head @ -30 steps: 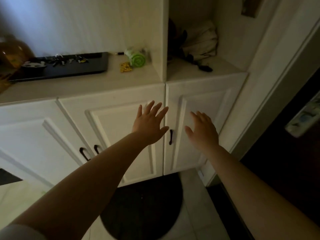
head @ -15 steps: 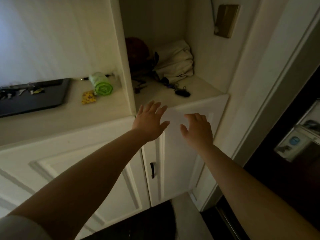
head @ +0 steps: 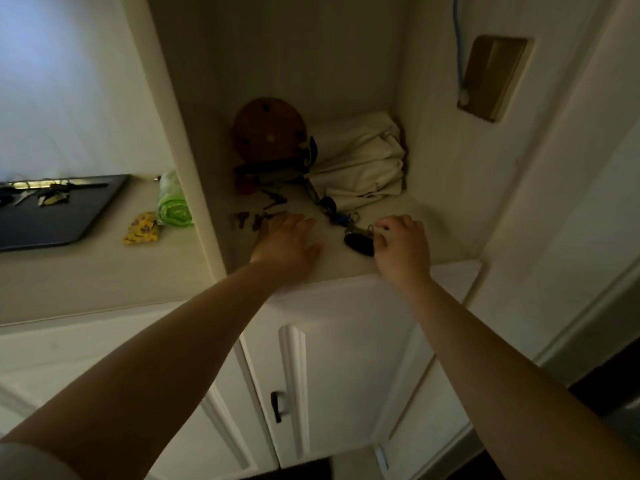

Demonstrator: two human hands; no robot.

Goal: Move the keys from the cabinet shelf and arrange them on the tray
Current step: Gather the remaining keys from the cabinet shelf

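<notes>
On the cabinet shelf (head: 415,244) lies a black key fob (head: 358,242) on a ring. My right hand (head: 401,247) is curled around its right end, thumb and fingers pinching it. A blue-tagged key bunch (head: 334,213) trails behind the fob. Small dark keys (head: 242,220) lie at the shelf's left, and my left hand (head: 287,240) hovers flat beside them, fingers spread and holding nothing. Another dark key bunch (head: 273,199) lies further back. The black tray (head: 69,223) sits on the counter to the left with several keys (head: 45,197) on it.
A vertical divider panel (head: 180,161) separates the shelf from the tray's counter. A green roll (head: 173,206) and a yellow pouch (head: 142,228) lie between them. A brown round object (head: 270,133) and a cream cloth bag (head: 363,161) fill the shelf's back.
Both hands rose from in front of the cabinet doors into the shelf. The right hand closed around the black key fob; the left came down beside the small dark keys.
</notes>
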